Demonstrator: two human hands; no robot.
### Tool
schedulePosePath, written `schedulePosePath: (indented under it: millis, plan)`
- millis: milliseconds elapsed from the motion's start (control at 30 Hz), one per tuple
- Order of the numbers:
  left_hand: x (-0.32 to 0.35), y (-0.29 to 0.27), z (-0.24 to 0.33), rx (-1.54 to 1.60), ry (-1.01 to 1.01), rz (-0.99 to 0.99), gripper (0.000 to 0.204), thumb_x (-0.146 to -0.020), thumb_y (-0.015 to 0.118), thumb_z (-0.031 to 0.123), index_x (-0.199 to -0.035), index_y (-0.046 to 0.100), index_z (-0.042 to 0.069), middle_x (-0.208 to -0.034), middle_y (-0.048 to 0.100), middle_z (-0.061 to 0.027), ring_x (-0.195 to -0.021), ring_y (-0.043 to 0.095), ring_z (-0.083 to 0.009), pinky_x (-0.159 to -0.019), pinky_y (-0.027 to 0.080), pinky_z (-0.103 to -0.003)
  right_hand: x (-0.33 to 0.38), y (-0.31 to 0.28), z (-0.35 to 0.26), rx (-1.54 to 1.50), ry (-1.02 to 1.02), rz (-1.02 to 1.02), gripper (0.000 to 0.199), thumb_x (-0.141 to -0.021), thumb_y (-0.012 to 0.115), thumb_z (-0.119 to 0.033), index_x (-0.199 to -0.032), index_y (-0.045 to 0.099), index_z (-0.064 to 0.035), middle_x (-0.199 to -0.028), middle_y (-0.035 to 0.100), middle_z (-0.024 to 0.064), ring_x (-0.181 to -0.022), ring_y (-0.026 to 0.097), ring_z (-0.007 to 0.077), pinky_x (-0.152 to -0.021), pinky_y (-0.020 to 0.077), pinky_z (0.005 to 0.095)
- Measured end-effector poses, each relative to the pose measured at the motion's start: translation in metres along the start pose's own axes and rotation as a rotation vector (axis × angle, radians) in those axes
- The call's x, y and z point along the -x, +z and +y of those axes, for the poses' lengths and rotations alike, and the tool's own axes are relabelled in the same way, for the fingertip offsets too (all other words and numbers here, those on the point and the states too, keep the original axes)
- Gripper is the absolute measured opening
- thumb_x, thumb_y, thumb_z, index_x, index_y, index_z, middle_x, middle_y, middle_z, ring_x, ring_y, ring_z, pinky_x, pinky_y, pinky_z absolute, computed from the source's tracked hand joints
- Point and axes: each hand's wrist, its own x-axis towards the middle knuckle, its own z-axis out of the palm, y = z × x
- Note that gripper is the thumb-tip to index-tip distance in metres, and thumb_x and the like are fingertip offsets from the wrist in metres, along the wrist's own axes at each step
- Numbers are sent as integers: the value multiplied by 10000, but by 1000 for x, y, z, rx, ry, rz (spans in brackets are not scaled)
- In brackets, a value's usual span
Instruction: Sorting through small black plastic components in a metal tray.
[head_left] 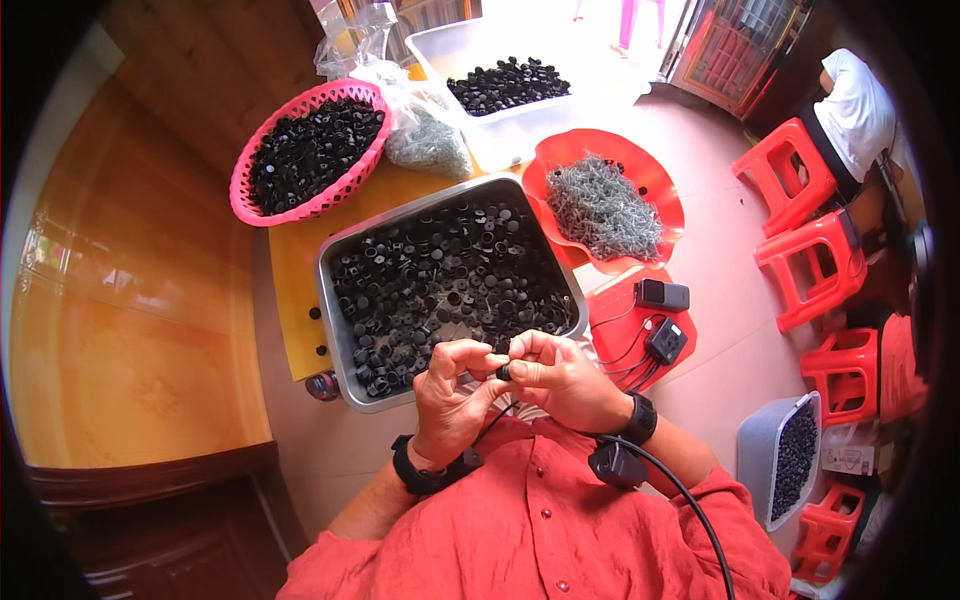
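My left hand (450, 400) and my right hand (565, 378) meet over the near edge of a metal tray (326, 300). Between their fingertips is a small black plastic cap (503, 372), pinched from both sides. Its details are mostly covered by my fingers. The tray holds a heap of loose round black plastic caps (440, 260). To the right of the tray's far corner, a red scalloped bowl (672, 210) carries a pile of thin, pale metal or clear pieces (605, 210), too fine to name.
A pink basket (240, 190) and a white bin (430, 45), both with black parts, stand behind the tray beside a clear plastic bag (425, 140). Black devices with cables (664, 340) lie on a red stool (625, 310). Red stools (810, 270), a grey bin (755, 440) and a seated person (860, 110) are at right.
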Motion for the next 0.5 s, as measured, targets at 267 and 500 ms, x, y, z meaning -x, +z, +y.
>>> schedulePosePath:
  millis: [267, 500]
  plan:
    - [3, 8, -1, -20, -20, 0, 427, -687, 739, -104, -1000, 484, 35, -918, 617, -72, -835, 608, -111, -731, 504, -238, 2, -5, 5, -147, -100, -60, 147, -862, 642, -96, -929, 512, -78, -992, 643, 75, -761, 563, 84, -621, 438, 220]
    - [-11, 11, 1, 150, 17, -30, 479, -725, 696, -113, -1108, 449, 35, -989, 606, -82, -739, 524, -84, -709, 468, -209, 4, -5, -2, -187, -74, -40, 144, -867, 644, -124, -969, 550, -88, -900, 577, -19, -834, 550, 82, -719, 438, 250]
